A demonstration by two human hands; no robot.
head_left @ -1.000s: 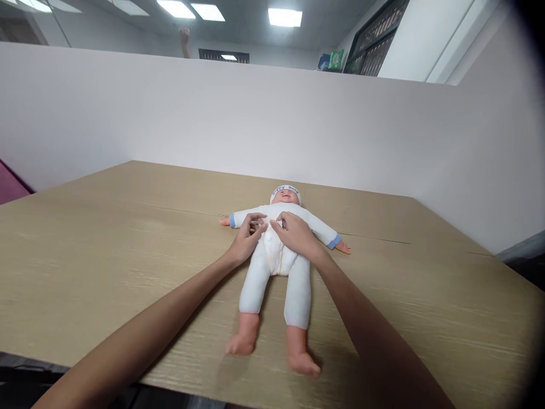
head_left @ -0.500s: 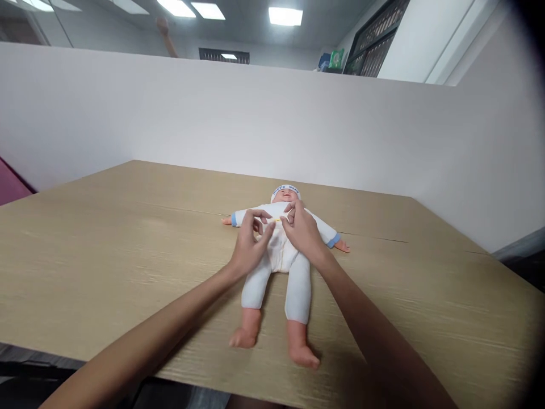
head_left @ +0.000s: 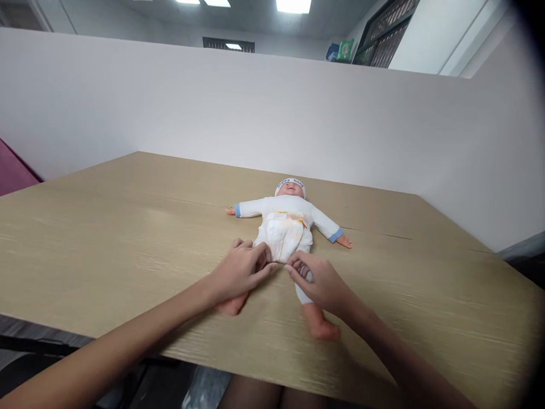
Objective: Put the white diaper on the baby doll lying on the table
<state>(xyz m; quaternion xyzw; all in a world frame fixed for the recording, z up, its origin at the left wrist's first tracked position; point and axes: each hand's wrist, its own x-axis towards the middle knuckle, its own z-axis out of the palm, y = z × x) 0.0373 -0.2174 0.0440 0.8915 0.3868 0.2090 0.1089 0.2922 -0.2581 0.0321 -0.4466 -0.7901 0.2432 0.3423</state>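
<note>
where partitions (head_left: 255,108) enclose: wooden table (head_left: 106,244)

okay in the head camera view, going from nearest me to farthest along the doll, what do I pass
Doll's bare foot → right hand and left hand side by side at its thighs → diaper → doll's head in its white cap → far table edge → white partition wall.

A light wood-grain bench (head_left: 106,238) stands against a plain white partition (head_left: 213,108). Ceiling light panels (head_left: 293,5) glow above, beside a dark barred window (head_left: 383,40) at upper right.
</note>
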